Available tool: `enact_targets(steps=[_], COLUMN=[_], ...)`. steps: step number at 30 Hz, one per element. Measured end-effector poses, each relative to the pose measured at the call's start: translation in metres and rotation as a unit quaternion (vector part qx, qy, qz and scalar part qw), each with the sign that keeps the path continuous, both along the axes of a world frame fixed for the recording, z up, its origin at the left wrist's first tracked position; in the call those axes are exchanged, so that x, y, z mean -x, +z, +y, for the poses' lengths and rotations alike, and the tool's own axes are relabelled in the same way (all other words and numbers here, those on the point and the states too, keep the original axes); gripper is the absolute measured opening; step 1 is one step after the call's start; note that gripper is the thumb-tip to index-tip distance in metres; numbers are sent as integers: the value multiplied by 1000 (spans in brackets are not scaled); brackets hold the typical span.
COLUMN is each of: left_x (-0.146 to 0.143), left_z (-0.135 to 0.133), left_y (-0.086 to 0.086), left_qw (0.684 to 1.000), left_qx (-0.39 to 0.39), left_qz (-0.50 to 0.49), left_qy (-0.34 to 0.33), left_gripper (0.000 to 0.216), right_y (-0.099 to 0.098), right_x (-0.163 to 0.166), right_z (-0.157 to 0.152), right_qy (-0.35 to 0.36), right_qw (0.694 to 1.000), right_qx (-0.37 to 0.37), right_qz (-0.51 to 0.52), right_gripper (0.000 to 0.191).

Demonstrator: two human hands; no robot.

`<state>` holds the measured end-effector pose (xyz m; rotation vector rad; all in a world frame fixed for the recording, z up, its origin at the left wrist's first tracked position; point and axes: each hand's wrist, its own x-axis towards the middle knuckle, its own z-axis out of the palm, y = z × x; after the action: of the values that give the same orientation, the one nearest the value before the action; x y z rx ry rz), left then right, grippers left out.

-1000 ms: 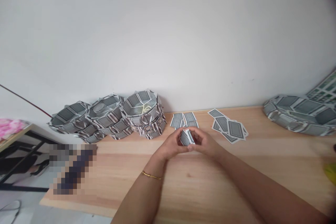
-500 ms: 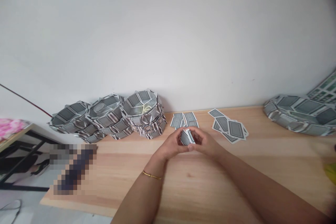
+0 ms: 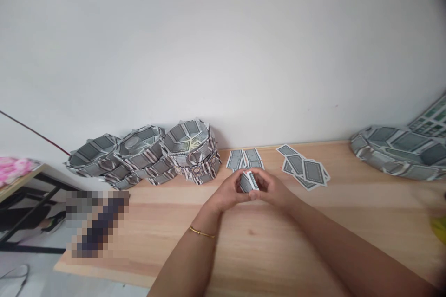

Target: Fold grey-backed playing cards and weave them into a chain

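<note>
Between my two hands, above the wooden table, is a folded playing card (image 3: 245, 183) with a grey patterned back and a white-edged fold. My left hand (image 3: 227, 191) grips it from the left, thumb at the near edge. From the right, my right hand (image 3: 273, 189) closes on the same card, its thumb tip near the left one. Just beyond my hands lie several flat cards (image 3: 253, 157), partly hidden by the fingers. A loose spread of grey-backed cards (image 3: 313, 171) lies to the right of them.
Three round baskets of folded cards stand along the wall at left, the nearest one (image 3: 191, 151) beside the flat cards. A wider card basket (image 3: 400, 151) sits at far right. The wooden table (image 3: 265, 250) ends at lower left, near a dark blurred-out object (image 3: 102, 227).
</note>
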<state>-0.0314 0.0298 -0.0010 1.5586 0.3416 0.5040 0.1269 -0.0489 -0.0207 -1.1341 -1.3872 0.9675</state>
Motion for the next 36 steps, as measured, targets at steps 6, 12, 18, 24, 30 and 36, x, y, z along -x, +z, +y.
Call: enact_targets(steps=[6, 12, 18, 24, 30, 36], left_x=[0, -1, -1, 0, 0, 0], left_z=[0, -1, -1, -1, -1, -1], left_y=[1, 1, 0, 0, 1, 2], left_qw=[1000, 1000, 1000, 999, 999, 1000], left_qx=[1, 1, -3, -27, -33, -2], left_qz=[4, 2, 6, 21, 23, 12], left_qy=[-2, 5, 5, 17, 14, 0], left_gripper=[65, 67, 66, 66, 64, 66], right_y=[0, 0, 0, 0, 2, 3], right_x=[0, 0, 1, 0, 1, 1], right_z=[0, 0, 0, 0, -1, -1], right_qy=[-7, -11, -9, -11, -8, -7], right_qw=[1000, 1000, 1000, 1000, 1000, 1000], right_qx=[-1, 7, 0, 0, 2, 6], right_qz=[-8, -12, -9, -13, -15, -14], right_gripper=[60, 60, 59, 58, 60, 60])
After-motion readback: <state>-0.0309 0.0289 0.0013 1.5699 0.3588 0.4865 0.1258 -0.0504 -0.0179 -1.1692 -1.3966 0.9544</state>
